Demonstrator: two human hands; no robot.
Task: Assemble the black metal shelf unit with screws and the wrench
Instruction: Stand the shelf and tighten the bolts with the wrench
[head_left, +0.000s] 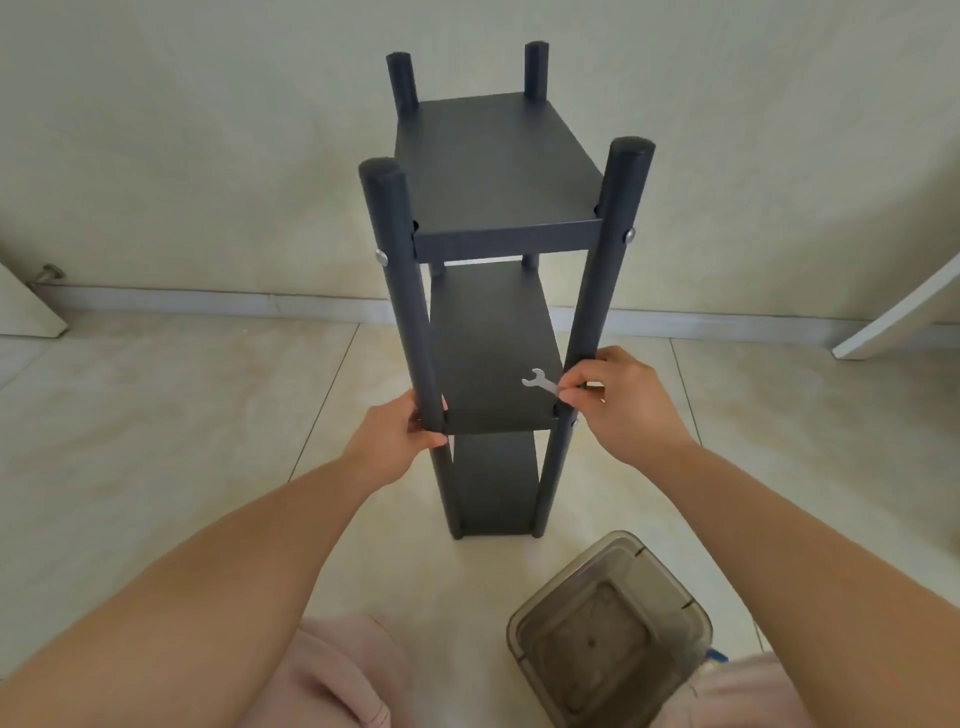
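Note:
The black metal shelf unit (493, 171) stands upright on the tiled floor, with three shelves between its round posts. My left hand (402, 434) grips the near left post at the middle shelf's corner. My right hand (618, 402) pinches a small silver wrench (540, 383) beside the near right post, with the wrench's open jaw lying over the middle shelf (493, 358). Silver screw heads show on the near left post (382, 256) and the near right post (629, 235) at the top shelf. Another screw (574, 423) sits just below my right hand.
A translucent grey plastic container (610, 631) stands on the floor at the near right of the shelf unit. My knees in pink cloth (343, 675) are at the bottom. A white panel (898, 317) leans at the right, and another (26, 306) at the left by the wall.

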